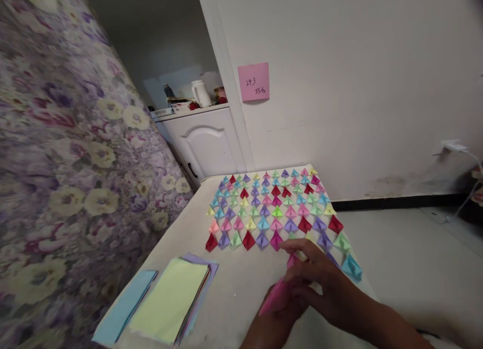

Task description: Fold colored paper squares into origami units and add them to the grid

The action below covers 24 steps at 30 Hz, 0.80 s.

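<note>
Both my hands meet low in the view over a white table (pixel 241 283). My left hand (pixel 277 314) comes up from the bottom edge and grips a folded pink paper (pixel 274 296). My right hand (pixel 315 278) lies over it, fingers curled and pinching the pink paper's upper end. Just beyond them, several small folded paper shapes (pixel 269 208) in red, pink, purple, blue, green and yellow stand in rows on the table.
A stack of coloured paper sheets (pixel 169 298) with a pale yellow one on top lies at the table's near left, a blue sheet (pixel 124 309) beside it. A flowered cloth (pixel 68 178) rises at left. A pink note (pixel 253 81) sticks on the wall. A white cabinet (pixel 199 138) stands behind.
</note>
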Each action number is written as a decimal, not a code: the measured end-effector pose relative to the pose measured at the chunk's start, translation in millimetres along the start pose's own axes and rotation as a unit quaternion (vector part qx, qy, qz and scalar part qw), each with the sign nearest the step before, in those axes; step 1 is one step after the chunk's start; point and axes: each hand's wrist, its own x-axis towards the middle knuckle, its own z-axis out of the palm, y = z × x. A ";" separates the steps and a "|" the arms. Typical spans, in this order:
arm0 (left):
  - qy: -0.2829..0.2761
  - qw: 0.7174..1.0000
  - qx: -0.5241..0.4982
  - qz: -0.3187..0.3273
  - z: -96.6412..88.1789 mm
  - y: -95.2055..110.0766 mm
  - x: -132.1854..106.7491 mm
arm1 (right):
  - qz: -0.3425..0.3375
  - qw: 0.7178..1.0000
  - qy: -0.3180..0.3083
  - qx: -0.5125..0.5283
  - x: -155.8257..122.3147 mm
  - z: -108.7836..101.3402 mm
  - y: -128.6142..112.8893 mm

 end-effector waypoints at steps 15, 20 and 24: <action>-0.007 0.998 0.008 -0.055 -1.4 -5.2 1.0 | 0.016 0.999 0.000 0.043 1.5 -0.9 -2.6; 0.020 0.997 0.030 -0.067 -1.7 -7.9 1.0 | 0.028 0.998 -0.005 0.056 2.5 -2.2 -2.2; -0.017 0.998 0.035 -0.046 -1.3 -5.6 1.7 | 0.037 0.998 -0.008 0.056 1.8 -3.2 0.4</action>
